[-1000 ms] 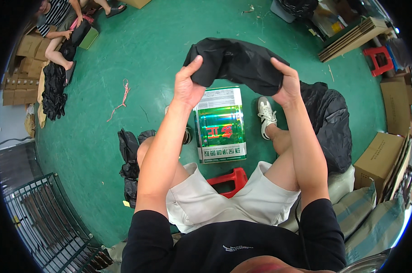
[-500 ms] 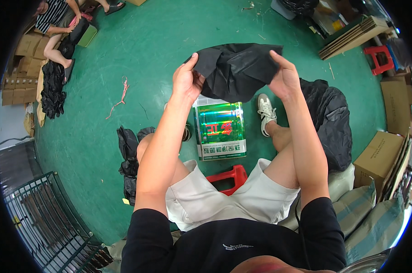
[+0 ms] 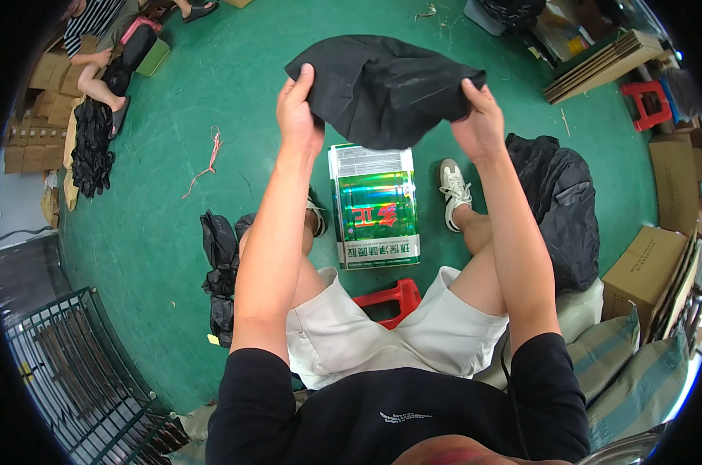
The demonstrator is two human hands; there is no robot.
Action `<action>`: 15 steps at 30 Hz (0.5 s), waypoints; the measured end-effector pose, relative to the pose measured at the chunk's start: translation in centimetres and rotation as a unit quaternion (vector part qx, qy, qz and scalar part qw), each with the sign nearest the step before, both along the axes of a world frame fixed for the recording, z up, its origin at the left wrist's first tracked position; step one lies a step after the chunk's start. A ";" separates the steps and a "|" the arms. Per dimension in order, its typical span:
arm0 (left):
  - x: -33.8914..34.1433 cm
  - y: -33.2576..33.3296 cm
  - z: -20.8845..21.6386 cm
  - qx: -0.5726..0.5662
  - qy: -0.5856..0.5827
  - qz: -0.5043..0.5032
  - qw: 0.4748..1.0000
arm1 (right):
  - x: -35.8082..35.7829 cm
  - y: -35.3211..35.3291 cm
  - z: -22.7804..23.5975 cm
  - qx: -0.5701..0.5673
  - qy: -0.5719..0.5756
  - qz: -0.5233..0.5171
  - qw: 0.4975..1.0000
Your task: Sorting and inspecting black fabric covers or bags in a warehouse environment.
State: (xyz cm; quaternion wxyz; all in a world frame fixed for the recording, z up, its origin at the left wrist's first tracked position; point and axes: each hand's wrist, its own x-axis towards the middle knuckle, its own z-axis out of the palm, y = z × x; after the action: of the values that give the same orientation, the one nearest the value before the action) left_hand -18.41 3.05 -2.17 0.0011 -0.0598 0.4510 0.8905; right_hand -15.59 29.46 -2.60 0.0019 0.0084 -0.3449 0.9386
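A black fabric piece (image 3: 386, 89), thin and slightly shiny, is stretched out in the air ahead of me. My left hand (image 3: 298, 116) grips its left side, thumb on top and the other fingers mostly hidden beneath. Its right corner is pinched in my right hand (image 3: 479, 124), also with the thumb uppermost. Shallow creases run across the fabric, and its lower edge sags between my hands. Under it, between my feet, lies a shiny green and silver rectangular tin (image 3: 376, 205), apart from the fabric.
A heap of black fabric (image 3: 556, 209) is by my right leg; folded black bundles (image 3: 221, 271) lie at my left. A red stool (image 3: 401, 302) shows beneath me. Cartons (image 3: 645, 263) and woven sacks (image 3: 645, 387) line the right. Another person (image 3: 95, 46) sits far left.
Both hands have shifted; the left moved up and outward, spreading the fabric wider and farther from me. More of the tin's far end is uncovered. The other person's arm has moved.
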 end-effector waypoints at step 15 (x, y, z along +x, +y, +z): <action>12.0 -5.4 -24.8 -0.332 -0.360 0.143 0.860 | 12.0 -6.4 -24.9 0.405 -0.425 -0.088 0.805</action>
State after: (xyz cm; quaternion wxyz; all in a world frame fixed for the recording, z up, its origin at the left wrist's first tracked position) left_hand -6.40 -2.31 -26.96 0.0164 -0.4372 0.6748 0.5943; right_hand -3.63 23.04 -27.46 -0.0664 -0.4221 -0.6590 0.6190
